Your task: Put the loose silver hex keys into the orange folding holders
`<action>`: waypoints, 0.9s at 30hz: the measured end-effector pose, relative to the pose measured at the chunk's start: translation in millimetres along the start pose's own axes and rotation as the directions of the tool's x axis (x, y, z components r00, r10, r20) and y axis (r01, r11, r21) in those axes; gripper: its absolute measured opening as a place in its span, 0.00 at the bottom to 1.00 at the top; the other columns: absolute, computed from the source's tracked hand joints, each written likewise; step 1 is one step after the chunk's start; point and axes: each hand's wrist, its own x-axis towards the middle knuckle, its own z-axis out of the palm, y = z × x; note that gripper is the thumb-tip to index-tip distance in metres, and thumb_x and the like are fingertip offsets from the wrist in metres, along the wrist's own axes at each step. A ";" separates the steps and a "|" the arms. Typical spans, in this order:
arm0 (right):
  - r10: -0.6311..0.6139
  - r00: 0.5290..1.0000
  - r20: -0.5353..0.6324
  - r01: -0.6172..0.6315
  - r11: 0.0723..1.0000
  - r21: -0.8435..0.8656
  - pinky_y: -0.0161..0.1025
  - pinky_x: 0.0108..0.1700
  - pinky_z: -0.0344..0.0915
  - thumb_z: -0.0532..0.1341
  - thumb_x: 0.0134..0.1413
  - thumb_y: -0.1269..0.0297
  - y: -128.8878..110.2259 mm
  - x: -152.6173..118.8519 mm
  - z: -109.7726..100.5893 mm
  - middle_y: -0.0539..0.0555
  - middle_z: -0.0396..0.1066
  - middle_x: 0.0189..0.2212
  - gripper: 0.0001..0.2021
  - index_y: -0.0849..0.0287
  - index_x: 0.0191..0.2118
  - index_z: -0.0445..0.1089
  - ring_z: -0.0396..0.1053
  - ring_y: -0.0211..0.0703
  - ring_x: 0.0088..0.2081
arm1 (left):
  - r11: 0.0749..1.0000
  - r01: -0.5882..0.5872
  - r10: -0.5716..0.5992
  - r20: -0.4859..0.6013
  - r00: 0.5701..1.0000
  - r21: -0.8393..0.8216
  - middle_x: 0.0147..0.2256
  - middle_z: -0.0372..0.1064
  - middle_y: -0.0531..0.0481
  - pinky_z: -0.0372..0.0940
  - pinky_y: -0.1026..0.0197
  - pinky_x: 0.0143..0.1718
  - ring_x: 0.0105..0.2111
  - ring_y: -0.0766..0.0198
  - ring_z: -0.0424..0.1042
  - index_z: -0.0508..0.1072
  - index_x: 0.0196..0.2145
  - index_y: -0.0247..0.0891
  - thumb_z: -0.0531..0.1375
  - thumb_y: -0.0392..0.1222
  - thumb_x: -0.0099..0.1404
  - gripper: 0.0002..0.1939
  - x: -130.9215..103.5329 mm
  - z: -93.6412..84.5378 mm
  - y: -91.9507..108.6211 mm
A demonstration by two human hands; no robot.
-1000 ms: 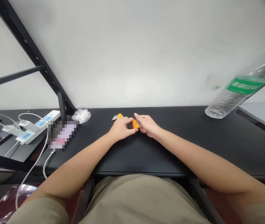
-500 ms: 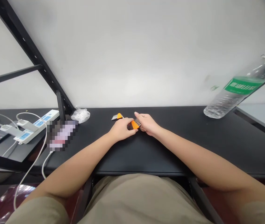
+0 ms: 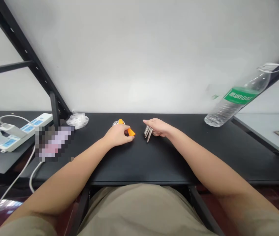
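My left hand (image 3: 116, 136) pinches an orange plastic holder (image 3: 131, 132) between thumb and fingers, just above the black table. Across a small gap, my right hand (image 3: 160, 127) grips a bunch of thin metal rods (image 3: 148, 132) that look like hex keys. Their ends fan out downward from under the fingers, towards me. Just behind my left hand lies a second orange holder (image 3: 121, 121) with a row of similar metal rods, partly covered by that hand.
A crumpled clear plastic bag (image 3: 77, 121) sits by the black metal frame (image 3: 41, 70). Left of it are a white power strip (image 3: 26, 131) with cables and a blurred-out phone-like object (image 3: 57, 142). A large water bottle (image 3: 237, 98) leans at right on the black table (image 3: 141, 164).
The rods have come out of the orange holder; my hands, together before, are now apart. The left moved left with the holder, the right keeps the rods. The view has shifted slightly right.
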 end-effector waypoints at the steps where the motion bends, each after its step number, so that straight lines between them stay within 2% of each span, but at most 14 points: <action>1: -0.033 0.999 -0.014 0.032 0.995 -0.089 0.35 0.18 0.41 0.63 0.52 0.31 0.8 0.4 -4.4 0.44 0.51 0.11 0.30 0.53 0.24 0.58 0.45 0.33 0.14 | 1.000 0.003 -0.003 0.001 1.000 0.006 0.27 0.73 0.50 0.59 0.56 0.28 0.29 0.58 0.69 0.72 0.27 0.43 0.64 0.55 0.59 0.14 0.9 -0.6 -2.6; 3: -0.148 0.988 -0.050 0.125 0.941 -0.313 0.37 0.21 0.46 0.60 0.56 0.31 2.2 2.1 -9.3 0.47 0.56 0.13 0.30 0.54 0.22 0.58 0.50 0.35 0.16 | 1.000 -0.004 0.004 0.000 1.000 0.007 0.27 0.72 0.50 0.59 0.56 0.29 0.29 0.58 0.69 0.72 0.27 0.43 0.64 0.55 0.59 0.14 2.1 -1.0 -5.8; 5: -0.270 0.961 -0.059 0.197 0.817 -0.542 0.38 0.25 0.51 0.55 0.61 0.33 4.4 5.0 -9.9 0.50 0.62 0.17 0.31 0.56 0.21 0.59 0.56 0.38 0.20 | 1.000 -0.004 0.004 0.005 1.000 -0.003 0.28 0.73 0.50 0.59 0.56 0.28 0.30 0.58 0.69 0.71 0.27 0.43 0.65 0.54 0.59 0.14 2.3 -0.8 -6.5; 7: -0.356 0.934 -0.023 0.239 0.672 -0.701 0.39 0.29 0.54 0.51 0.66 0.37 7.7 8.3 -8.4 0.52 0.67 0.21 0.31 0.56 0.21 0.62 0.61 0.40 0.24 | 1.000 0.008 -0.008 0.009 1.000 -0.013 0.29 0.73 0.50 0.59 0.57 0.28 0.30 0.58 0.69 0.70 0.26 0.42 0.65 0.54 0.59 0.14 1.8 -0.4 -5.8; 11: -0.415 0.905 0.092 0.274 0.405 -0.872 0.39 0.34 0.56 0.48 0.71 0.41 15.1 13.7 -6.6 0.55 0.73 0.25 0.29 0.56 0.27 0.71 0.69 0.45 0.30 | 1.000 0.006 -0.005 0.005 1.000 -0.014 0.29 0.73 0.50 0.59 0.57 0.28 0.31 0.58 0.69 0.69 0.26 0.42 0.65 0.54 0.59 0.15 1.5 -0.3 -4.7; 14: -0.424 0.895 0.140 0.278 0.282 -0.918 0.39 0.36 0.56 0.48 0.71 0.42 17.9 16.2 -7.2 0.57 0.76 0.29 0.28 0.55 0.32 0.75 0.72 0.47 0.34 | 1.000 0.008 -0.008 0.012 1.000 -0.014 0.29 0.73 0.50 0.58 0.57 0.28 0.31 0.58 0.69 0.69 0.26 0.42 0.65 0.53 0.59 0.14 1.6 -1.0 -4.7; 17: -0.434 0.885 0.168 0.294 0.241 -0.925 0.39 0.37 0.57 0.48 0.71 0.42 18.9 17.7 -7.4 0.57 0.77 0.33 0.27 0.54 0.35 0.76 0.73 0.48 0.36 | 1.000 0.003 -0.003 0.019 1.000 -0.018 0.30 0.73 0.51 0.59 0.57 0.29 0.31 0.59 0.70 0.69 0.27 0.42 0.65 0.52 0.59 0.13 1.5 -1.6 -4.4; 21: -0.451 0.882 0.137 0.273 0.253 -0.928 0.40 0.40 0.58 0.46 0.73 0.44 18.6 18.8 -9.4 0.59 0.77 0.38 0.27 0.56 0.38 0.75 0.73 0.49 0.40 | 1.000 -0.001 0.001 0.016 1.000 -0.009 0.29 0.73 0.51 0.59 0.57 0.29 0.31 0.59 0.69 0.69 0.27 0.42 0.65 0.52 0.59 0.13 1.9 -2.2 -4.1; 24: -0.456 0.889 0.035 0.203 0.325 -0.924 0.40 0.41 0.59 0.46 0.74 0.47 16.4 17.7 -18.7 0.60 0.76 0.41 0.25 0.57 0.39 0.74 0.72 0.49 0.42 | 1.000 -0.001 0.001 0.019 1.000 0.010 0.29 0.73 0.52 0.59 0.57 0.31 0.31 0.59 0.69 0.71 0.29 0.41 0.64 0.52 0.59 0.13 2.8 -3.5 -4.4; 27: -0.424 0.902 -0.083 0.127 0.444 -0.887 0.40 0.40 0.60 0.48 0.73 0.51 13.3 11.4 -38.0 0.59 0.76 0.39 0.22 0.57 0.38 0.73 0.71 0.48 0.39 | 1.000 0.006 -0.007 0.022 1.000 0.017 0.30 0.73 0.52 0.59 0.57 0.32 0.32 0.59 0.70 0.72 0.30 0.41 0.63 0.53 0.60 0.13 3.3 -5.1 -5.3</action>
